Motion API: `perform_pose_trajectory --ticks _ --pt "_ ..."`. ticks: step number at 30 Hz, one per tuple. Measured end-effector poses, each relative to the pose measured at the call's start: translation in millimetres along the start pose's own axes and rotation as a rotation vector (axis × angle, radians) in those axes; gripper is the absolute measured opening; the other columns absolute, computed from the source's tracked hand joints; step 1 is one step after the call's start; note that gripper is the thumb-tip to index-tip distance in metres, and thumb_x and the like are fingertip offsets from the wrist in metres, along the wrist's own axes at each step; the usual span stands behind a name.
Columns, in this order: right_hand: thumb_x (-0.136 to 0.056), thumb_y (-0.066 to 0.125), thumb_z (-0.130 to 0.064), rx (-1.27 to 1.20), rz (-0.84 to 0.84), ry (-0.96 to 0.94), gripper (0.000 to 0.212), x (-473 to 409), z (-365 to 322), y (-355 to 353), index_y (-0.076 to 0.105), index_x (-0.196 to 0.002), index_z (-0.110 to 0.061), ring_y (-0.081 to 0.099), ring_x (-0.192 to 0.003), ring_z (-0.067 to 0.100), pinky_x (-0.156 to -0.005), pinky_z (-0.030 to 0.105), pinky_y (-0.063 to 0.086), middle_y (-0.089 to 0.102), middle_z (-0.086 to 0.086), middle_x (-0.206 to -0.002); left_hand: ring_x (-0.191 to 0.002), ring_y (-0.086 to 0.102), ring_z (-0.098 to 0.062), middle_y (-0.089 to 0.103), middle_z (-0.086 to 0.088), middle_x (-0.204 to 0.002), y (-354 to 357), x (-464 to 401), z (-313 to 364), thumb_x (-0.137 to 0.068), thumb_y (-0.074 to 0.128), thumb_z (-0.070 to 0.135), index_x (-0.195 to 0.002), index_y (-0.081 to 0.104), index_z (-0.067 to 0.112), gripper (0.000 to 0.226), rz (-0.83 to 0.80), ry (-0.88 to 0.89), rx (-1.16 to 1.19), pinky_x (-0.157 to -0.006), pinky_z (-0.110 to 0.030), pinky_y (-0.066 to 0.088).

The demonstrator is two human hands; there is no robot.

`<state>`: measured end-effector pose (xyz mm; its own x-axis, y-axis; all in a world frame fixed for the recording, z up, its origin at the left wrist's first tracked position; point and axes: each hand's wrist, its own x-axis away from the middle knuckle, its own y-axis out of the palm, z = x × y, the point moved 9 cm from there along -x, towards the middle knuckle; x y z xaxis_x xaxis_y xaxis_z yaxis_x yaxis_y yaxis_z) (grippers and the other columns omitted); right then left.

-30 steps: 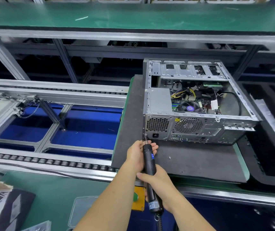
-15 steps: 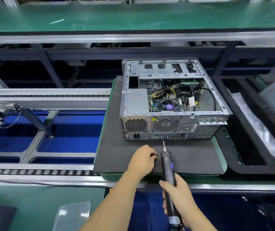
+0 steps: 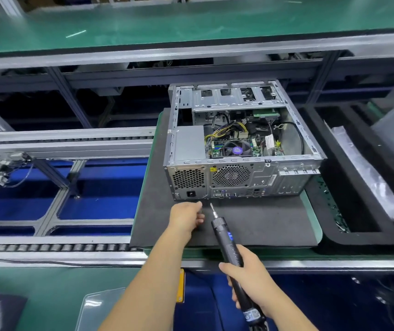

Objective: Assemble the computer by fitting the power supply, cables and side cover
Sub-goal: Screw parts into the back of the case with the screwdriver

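While our right hand [image 3: 248,278] wraps its fingers round the long black electric screwdriver [image 3: 229,252], the tool slants up and left, its thin silver bit in the air just short of the case's rear panel, not touching it. Our left hand [image 3: 186,217] reaches forward beside the bit, fingers curled in loosely; whether they pinch something small we cannot tell from this angle, the fingertips being turned away from us. That hand hovers near the lower rear edge of the open grey metal computer case [image 3: 241,149], close under the power socket.

Moving outward, the case lies on its side on a dark grey foam mat [image 3: 262,223], its side cover off and the inside facing up. We see the boxy silver power supply [image 3: 190,142] seated in the near left corner, yellow and black cables [image 3: 227,130] bunched beside it, and a round black cooler fan [image 3: 236,149] over the green board. Under the mat sits a pale green pallet [image 3: 313,218]. Left of it runs a grey roller conveyor [image 3: 48,247] over blue flooring, and right of it a black foam tray [image 3: 348,237] holds a crinkled clear plastic bag [image 3: 367,177]. Nearest us, the green counter [image 3: 48,295] carries a clear plastic lid [image 3: 100,309].
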<state>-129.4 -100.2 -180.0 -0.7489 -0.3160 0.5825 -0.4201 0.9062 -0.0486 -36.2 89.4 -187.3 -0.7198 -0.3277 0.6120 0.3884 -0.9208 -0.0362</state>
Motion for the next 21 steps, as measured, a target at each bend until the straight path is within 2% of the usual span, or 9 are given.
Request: perform_pose_trajectory --ticks 1,3,7,12,16,21 --pt "-0.087 0.069 -0.03 0.02 -0.013 -0.003 0.031 0 -1 2 0.056 -0.114 -0.037 0.057 -0.051 0.029 -0.049 0.033 0.05 0.06 0.006 -0.068 -0.063 0.055 -0.017 0.06 -0.01 -0.074 7 0 -6 -0.099 0.058 0.008 -0.087 0.063 0.0 0.015 -0.073 -0.114 0.223 -0.05 -0.023 0.051" --pt "-0.084 0.069 -0.033 0.055 -0.028 -0.013 0.032 0 -4 6 0.055 -0.113 -0.039 0.057 -0.05 0.028 -0.048 0.032 0.05 0.061 0.005 -0.067 -0.065 0.054 -0.018 0.058 -0.011 -0.076 15 0 -10 -0.099 0.056 0.005 -0.088 0.062 -0.002 0.015 -0.159 -0.201 0.414 -0.05 -0.023 0.053" --pt "-0.083 0.067 -0.033 0.07 -0.027 -0.023 0.029 -1 -7 9 0.056 -0.109 -0.037 0.056 -0.049 0.028 -0.048 0.032 0.05 0.06 0.003 -0.064 -0.069 0.056 -0.019 0.058 -0.01 -0.079 18 -1 -15 -0.097 0.058 0.004 -0.094 0.064 -0.004 0.01 -0.207 -0.194 0.445 -0.074 -0.031 0.053" --pt "-0.084 0.066 -0.032 0.056 -0.036 -0.006 0.026 -1 -7 8 0.055 -0.108 -0.035 0.057 -0.049 0.028 -0.048 0.033 0.05 0.06 0.002 -0.062 -0.071 0.061 -0.018 0.063 -0.009 -0.08 18 -1 -19 -0.097 0.058 0.004 -0.095 0.067 -0.002 0.01 -0.237 -0.157 0.495 -0.064 -0.027 0.057" --pt "-0.081 0.067 -0.033 0.052 -0.061 0.007 0.031 0 -8 10 0.055 -0.11 -0.035 0.057 -0.05 0.028 -0.046 0.032 0.049 0.061 0.004 -0.063 -0.072 0.06 -0.019 0.063 -0.009 -0.078 16 -4 -16 -0.097 0.058 0.004 -0.091 0.065 0.0 0.011 -0.25 -0.106 0.46 -0.068 -0.029 0.056" --pt "-0.081 0.068 -0.032 0.079 -0.06 0.018 0.028 2 -6 2 0.056 -0.107 -0.032 0.055 -0.05 0.029 -0.047 0.032 0.05 0.06 0.006 -0.068 -0.06 0.064 -0.018 0.063 -0.012 -0.072 9 -8 -3 -0.095 0.058 0.004 -0.087 0.065 -0.002 0.012 -0.269 0.017 0.157 -0.057 -0.023 0.054"
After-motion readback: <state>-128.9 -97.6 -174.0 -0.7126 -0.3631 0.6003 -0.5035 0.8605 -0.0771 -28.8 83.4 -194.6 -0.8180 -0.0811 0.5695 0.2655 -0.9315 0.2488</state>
